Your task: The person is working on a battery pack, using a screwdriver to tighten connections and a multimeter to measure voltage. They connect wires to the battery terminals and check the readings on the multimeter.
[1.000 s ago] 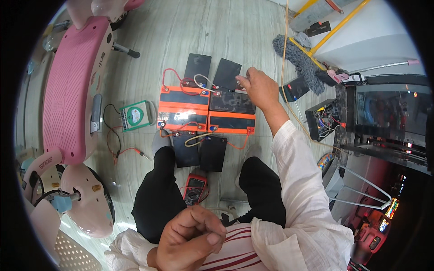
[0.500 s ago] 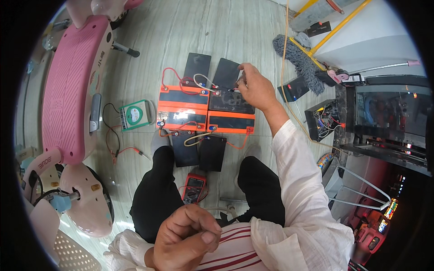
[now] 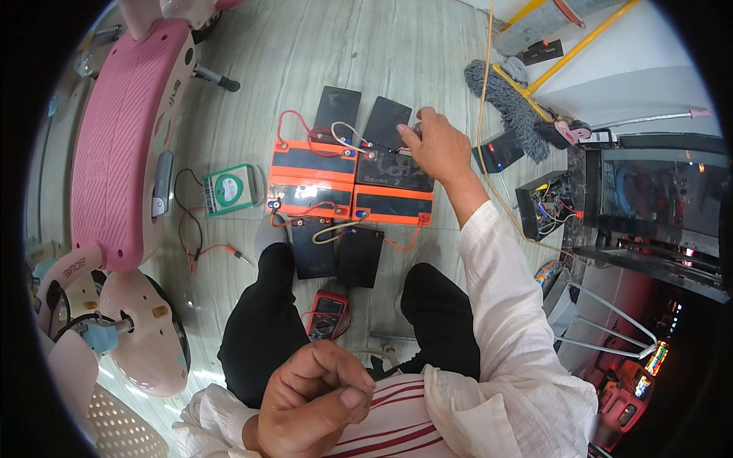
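Several batteries stand close together on the floor before me, orange-and-black ones (image 3: 314, 164) and a black one (image 3: 393, 171) at the back right. Red and pale wires (image 3: 345, 128) link their terminals to black battery cases (image 3: 388, 120) behind and others (image 3: 314, 250) in front. My right hand (image 3: 443, 146) is over the black battery's back right corner, fingers bent and thumb toward a terminal; anything in its grip is hidden. My left hand (image 3: 314, 401) stays near my lap, fingers curled against the thumb; I cannot see what, if anything, is inside.
A red multimeter (image 3: 328, 314) lies between my feet. At the left are a green-and-white tester (image 3: 228, 191) with leads and a pink scooter (image 3: 126, 145). On the right are a grey mop (image 3: 496, 99), an opened black box with wires (image 3: 544, 204) and a hanging cable (image 3: 481, 84).
My right hand has lifted slightly off the battery corner, its thumb and fingertips shifting a little. The left hand keeps its curled pose. The whole view has tilted slightly.
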The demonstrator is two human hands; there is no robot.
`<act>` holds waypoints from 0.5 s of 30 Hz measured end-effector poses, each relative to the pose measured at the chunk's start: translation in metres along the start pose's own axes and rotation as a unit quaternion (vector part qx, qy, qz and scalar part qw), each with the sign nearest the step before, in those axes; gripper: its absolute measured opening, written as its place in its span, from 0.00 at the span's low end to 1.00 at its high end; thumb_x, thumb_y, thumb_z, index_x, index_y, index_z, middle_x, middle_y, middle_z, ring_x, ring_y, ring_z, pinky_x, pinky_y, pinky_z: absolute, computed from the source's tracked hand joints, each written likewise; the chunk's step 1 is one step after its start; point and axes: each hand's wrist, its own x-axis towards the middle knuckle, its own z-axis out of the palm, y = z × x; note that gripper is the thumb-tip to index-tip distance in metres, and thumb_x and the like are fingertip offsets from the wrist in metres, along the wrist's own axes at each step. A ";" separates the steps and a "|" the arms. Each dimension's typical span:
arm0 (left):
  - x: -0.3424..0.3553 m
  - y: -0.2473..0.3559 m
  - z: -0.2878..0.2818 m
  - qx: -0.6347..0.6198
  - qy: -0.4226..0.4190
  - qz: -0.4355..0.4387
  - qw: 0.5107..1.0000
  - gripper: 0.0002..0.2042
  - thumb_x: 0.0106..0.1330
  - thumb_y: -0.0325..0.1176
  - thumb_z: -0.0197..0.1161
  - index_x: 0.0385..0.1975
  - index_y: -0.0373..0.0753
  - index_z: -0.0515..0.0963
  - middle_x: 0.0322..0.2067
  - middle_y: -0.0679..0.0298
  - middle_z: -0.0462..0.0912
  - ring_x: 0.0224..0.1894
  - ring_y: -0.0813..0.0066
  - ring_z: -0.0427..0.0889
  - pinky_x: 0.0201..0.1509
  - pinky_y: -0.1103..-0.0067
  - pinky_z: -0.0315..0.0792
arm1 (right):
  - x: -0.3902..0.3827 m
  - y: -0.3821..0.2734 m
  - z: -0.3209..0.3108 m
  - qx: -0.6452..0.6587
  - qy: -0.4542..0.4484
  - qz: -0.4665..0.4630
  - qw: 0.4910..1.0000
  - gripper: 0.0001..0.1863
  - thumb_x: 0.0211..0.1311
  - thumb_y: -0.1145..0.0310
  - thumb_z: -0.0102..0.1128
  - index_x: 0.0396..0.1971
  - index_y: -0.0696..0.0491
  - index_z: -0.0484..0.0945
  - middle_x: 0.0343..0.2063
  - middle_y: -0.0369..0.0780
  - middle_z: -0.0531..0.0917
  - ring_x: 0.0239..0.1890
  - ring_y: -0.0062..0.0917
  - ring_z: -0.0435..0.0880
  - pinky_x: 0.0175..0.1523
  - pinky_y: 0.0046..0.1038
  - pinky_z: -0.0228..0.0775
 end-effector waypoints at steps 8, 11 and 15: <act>0.000 0.004 -0.003 -0.003 -0.005 -0.003 1.000 0.06 0.63 0.21 0.59 0.37 0.34 0.72 0.26 0.60 0.76 0.20 0.78 0.69 0.22 0.78 0.58 | 0.002 -0.006 -0.007 -0.004 -0.057 0.039 0.998 0.16 0.63 0.61 0.59 0.43 0.56 0.73 0.45 0.45 0.80 0.41 0.43 0.84 0.41 0.41 0.76; -0.002 0.005 -0.003 -0.004 -0.008 -0.006 1.000 0.06 0.63 0.21 0.59 0.37 0.34 0.72 0.26 0.60 0.76 0.20 0.79 0.69 0.22 0.78 0.58 | -0.003 0.004 0.006 0.060 0.066 -0.058 0.994 0.15 0.64 0.60 0.59 0.41 0.56 0.73 0.43 0.45 0.81 0.39 0.42 0.84 0.40 0.41 0.76; -0.002 0.006 -0.004 -0.006 -0.008 -0.007 1.000 0.06 0.63 0.21 0.59 0.37 0.34 0.72 0.26 0.60 0.76 0.20 0.79 0.68 0.22 0.78 0.58 | 0.000 0.006 0.008 0.011 0.019 -0.047 0.999 0.14 0.65 0.60 0.58 0.42 0.55 0.73 0.42 0.45 0.80 0.39 0.42 0.84 0.41 0.42 0.76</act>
